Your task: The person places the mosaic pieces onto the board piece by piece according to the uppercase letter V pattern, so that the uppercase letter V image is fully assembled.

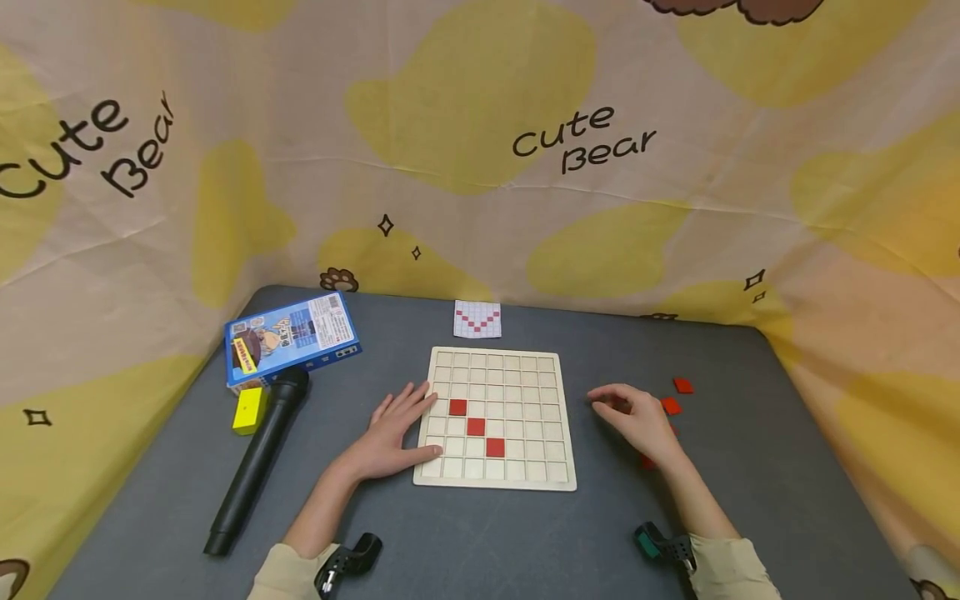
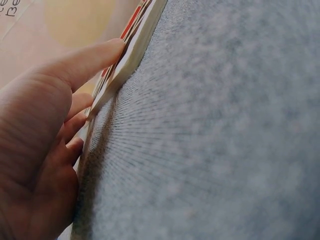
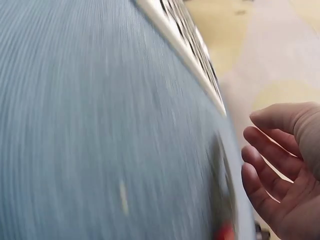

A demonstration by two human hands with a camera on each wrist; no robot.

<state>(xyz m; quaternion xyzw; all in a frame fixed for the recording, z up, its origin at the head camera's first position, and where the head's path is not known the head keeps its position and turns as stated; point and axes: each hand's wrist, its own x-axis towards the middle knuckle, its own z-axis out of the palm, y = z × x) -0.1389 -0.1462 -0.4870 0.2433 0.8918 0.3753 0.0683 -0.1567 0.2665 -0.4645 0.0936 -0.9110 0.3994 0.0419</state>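
My left hand [image 1: 392,435] rests on the left edge of a cream grid board [image 1: 525,423], its fingers spread and its thumb on the near left squares. In the left wrist view the thumb [image 2: 95,59] touches the board's rim. Three red square tiles sit in the grid on a slanting line, one of them a middle red tile [image 1: 476,427]. To the right of the board, my right hand [image 1: 637,421] is over the table with loosely bent fingers and thumb apart, and nothing shows between them in the right wrist view.
Several loose red tiles [image 1: 683,386] lie by the right hand, some partly hidden under it. Behind the board is a small pattern card [image 1: 477,320] with a red V. A blue box [image 1: 296,337], a yellow block [image 1: 249,411] and a black microphone [image 1: 258,467] are at the left.
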